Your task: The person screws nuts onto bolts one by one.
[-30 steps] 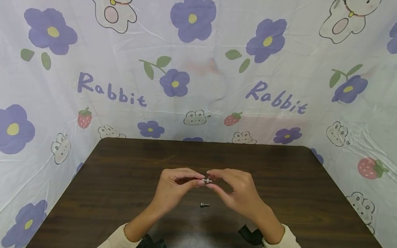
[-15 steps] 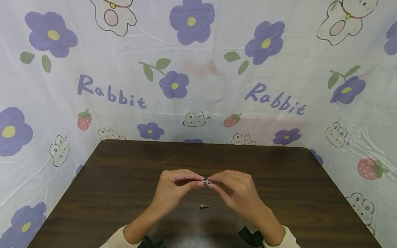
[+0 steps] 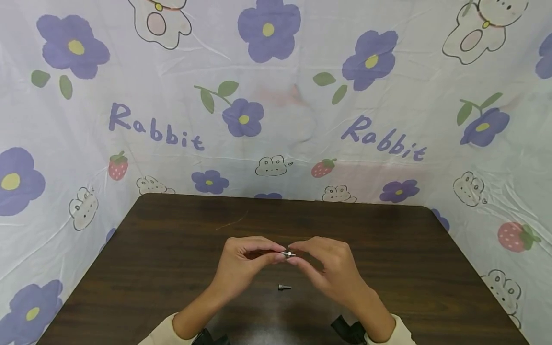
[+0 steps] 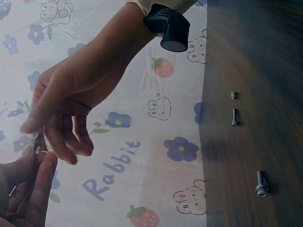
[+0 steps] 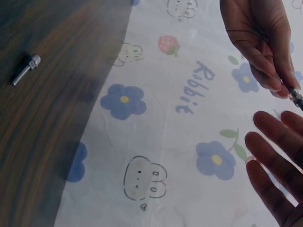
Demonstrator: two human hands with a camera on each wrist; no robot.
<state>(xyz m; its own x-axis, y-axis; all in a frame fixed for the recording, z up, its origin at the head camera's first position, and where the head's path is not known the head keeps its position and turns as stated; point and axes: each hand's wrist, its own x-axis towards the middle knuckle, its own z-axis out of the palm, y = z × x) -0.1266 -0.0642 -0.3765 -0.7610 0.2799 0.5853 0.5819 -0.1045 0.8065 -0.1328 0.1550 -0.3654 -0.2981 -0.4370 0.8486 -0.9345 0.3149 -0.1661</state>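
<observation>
My left hand (image 3: pixel 243 261) pinches a small metal bolt (image 3: pixel 284 254) between thumb and fingertips, held above the table. A nut (image 3: pixel 290 254) sits on the bolt, facing my right hand. My right hand (image 3: pixel 329 263) has its thumb and index finger on either side of the nut, slightly apart from it. In the right wrist view the bolt with its nut (image 5: pixel 296 97) sticks out from the left fingertips, and several right fingers (image 5: pixel 272 189) are spread. On the table below lies another bolt (image 3: pixel 284 287), with a nut near its head (image 4: pixel 262 190).
The left wrist view also shows a thinner bolt (image 4: pixel 235 117) and a loose nut (image 4: pixel 234 95) on the dark wooden table (image 3: pixel 172 230). A printed cloth (image 3: pixel 276 96) hangs behind and at both sides. Black wrist devices (image 4: pixel 171 30) are worn on the arms.
The right thumb and index finger closed in on the nut half a second ago and have now parted again. The left hand keeps its pinch. The bolt on the table has not moved.
</observation>
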